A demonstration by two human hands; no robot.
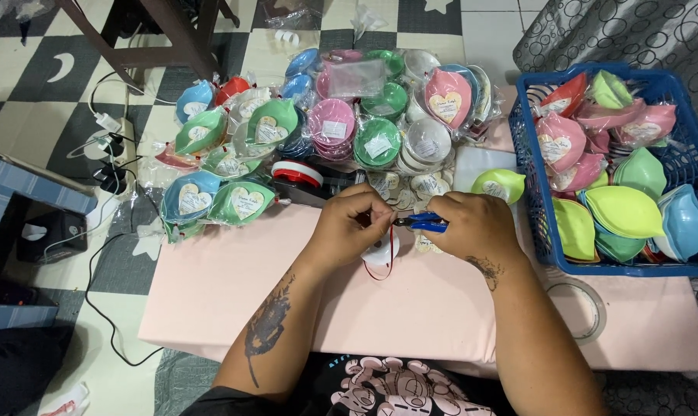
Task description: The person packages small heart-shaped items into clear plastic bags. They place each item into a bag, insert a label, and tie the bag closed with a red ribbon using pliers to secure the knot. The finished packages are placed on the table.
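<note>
Two hands mid pink worktop (233, 285): left hand (349, 223) pinching red thread (388, 262) looped over one white disc (381, 250), right hand (472, 225) gripping one blue snipper (424, 222). One blue basket (535, 166) right, wrapped bowls inside too overlapped to count.

left hand (354, 218) pinches red thread (380, 266) — right hand (472, 226) grips blue snips (422, 223) (over pink table (233, 285)).

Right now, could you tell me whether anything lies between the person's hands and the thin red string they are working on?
Nothing visible does. The left hand pinches the thin red string directly, and the right hand holds small blue-handled snips at it. The string loops down over a small white round piece on the pale pink tabletop.
</note>
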